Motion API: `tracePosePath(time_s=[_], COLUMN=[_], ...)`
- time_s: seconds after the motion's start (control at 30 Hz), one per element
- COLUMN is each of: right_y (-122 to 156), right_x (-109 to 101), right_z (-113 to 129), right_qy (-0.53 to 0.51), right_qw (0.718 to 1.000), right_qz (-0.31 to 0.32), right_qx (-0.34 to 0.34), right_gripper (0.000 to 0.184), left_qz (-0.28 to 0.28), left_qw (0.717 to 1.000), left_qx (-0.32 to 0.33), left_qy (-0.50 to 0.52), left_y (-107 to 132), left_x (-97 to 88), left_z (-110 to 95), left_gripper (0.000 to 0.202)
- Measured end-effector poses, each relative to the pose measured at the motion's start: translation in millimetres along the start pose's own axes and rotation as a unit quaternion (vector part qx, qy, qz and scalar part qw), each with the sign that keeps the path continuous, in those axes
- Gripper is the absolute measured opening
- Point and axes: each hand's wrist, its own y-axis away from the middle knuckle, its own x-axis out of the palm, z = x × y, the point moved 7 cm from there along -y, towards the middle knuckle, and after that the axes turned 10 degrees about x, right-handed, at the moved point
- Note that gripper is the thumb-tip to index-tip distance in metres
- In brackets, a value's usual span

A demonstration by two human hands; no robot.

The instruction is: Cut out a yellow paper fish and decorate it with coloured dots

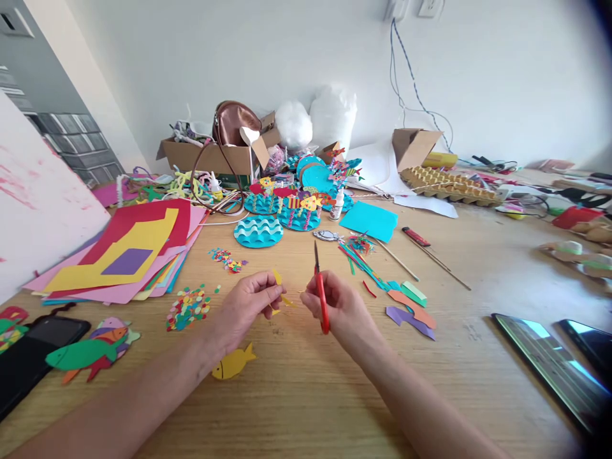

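Observation:
My left hand pinches a small yellow paper scrap above the wooden table. My right hand is closed round red-handled scissors, whose blades point up and away. The two hands are close together at the table's middle. A yellow paper fish lies on the table just below my left hand. Small yellow offcuts sit between the hands.
Coloured paper sheets are stacked at left, with confetti dots and paper fish near them. Blue wave discs and a cardboard box stand behind. Paper strips, a phone and tablets flank the hands.

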Motion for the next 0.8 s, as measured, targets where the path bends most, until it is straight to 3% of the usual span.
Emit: tracePosePath(time_s=[0.17, 0.27, 0.47, 0.67, 0.8], right_y=[-0.5, 2.0, 1.3, -2.4, -1.7], right_x=[-2.7, 4.6, 8.0, 5.1, 7.9], right_z=[3.2, 5.0, 1.6, -4.5, -4.9], right_qy=[-0.065, -0.094, -0.12, -0.153, -0.149], right_qw=[0.997, 0.992, 0.99, 0.986, 0.987], right_qz=[0.04, 0.079, 0.076, 0.056, 0.064], right_qx=[0.0, 0.002, 0.018, 0.023, 0.016], right_gripper=[0.026, 0.027, 0.026, 0.024, 0.023], left_qz=[0.138, 0.183, 0.189, 0.131, 0.145], left_qw=[0.982, 0.962, 0.95, 0.979, 0.979], left_qx=[0.01, 0.016, 0.034, 0.051, 0.059], left_qy=[-0.127, -0.204, -0.245, -0.147, -0.134], left_y=[6.0, 9.3, 9.1, 9.2, 10.0], left_x=[14.3, 20.9, 21.1, 17.9, 21.5], left_z=[-3.6, -3.9, -6.5, -8.5, -1.0], left_gripper=[0.018, 0.018, 0.014, 0.014, 0.018])
